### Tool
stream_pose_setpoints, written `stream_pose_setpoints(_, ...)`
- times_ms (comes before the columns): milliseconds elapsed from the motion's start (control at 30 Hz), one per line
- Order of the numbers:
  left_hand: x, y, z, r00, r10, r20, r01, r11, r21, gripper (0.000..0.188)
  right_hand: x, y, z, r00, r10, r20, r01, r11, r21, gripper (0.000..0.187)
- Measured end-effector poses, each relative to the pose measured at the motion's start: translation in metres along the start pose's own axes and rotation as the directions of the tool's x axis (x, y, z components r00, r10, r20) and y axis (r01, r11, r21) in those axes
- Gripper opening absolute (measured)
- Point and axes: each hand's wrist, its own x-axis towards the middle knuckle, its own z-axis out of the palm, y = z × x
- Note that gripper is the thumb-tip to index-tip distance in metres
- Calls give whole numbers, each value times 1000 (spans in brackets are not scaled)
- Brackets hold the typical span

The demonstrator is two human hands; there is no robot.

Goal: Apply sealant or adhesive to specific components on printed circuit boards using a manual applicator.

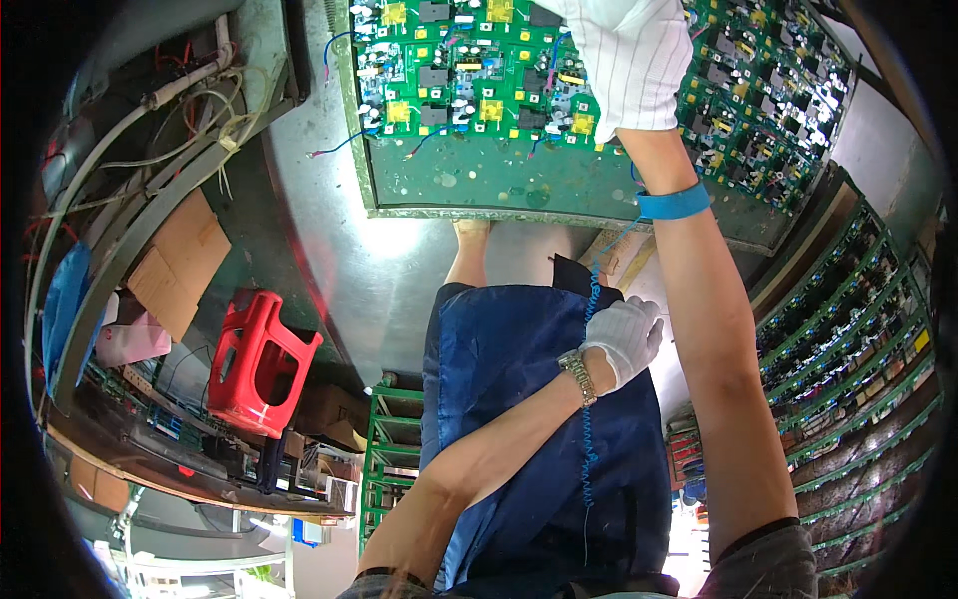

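My right hand (631,62), in a white glove with thin stripes, reaches over a panel of green circuit boards (469,65) at the top of the view. Its fingers run past the upper edge, so their grip is hidden. A blue wrist strap (673,203) circles that arm, with a coiled blue cord (589,454) hanging from it. Above my lap is my left hand (627,337), also gloved, next to the cord. Its fingers are curled in; whatever they may hold is hidden. A metal-band watch (579,377) sits on the left wrist.
The boards lie in a green tray (469,180) on a metal bench (319,150). A red plastic stool (261,364) stands at left, near cardboard (180,265) and hoses (120,160). Racks of boards (858,399) fill the right side. A dark blue apron (519,349) covers my lap.
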Motion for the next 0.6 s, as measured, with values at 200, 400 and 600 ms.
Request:
stream_pose_setpoints(200, 2, 5, -3, 999, 19, 31, -19, 1000, 1, 22, 4, 6, 7, 974, 217, -68, -215, 976, 30, 21)
stream_pose_setpoints(400, 1, 2, -7, 999, 7, 31, -7, 1000, 2, 20, 2, -18, -3, 979, 200, 34, -203, 971, 126, 25)
stream_pose_setpoints(600, 1, 5, -12, 999, 16, 38, -15, 1000, -10, 20, 2, -10, 17, 996, 93, -4, -92, 992, 89, 27)
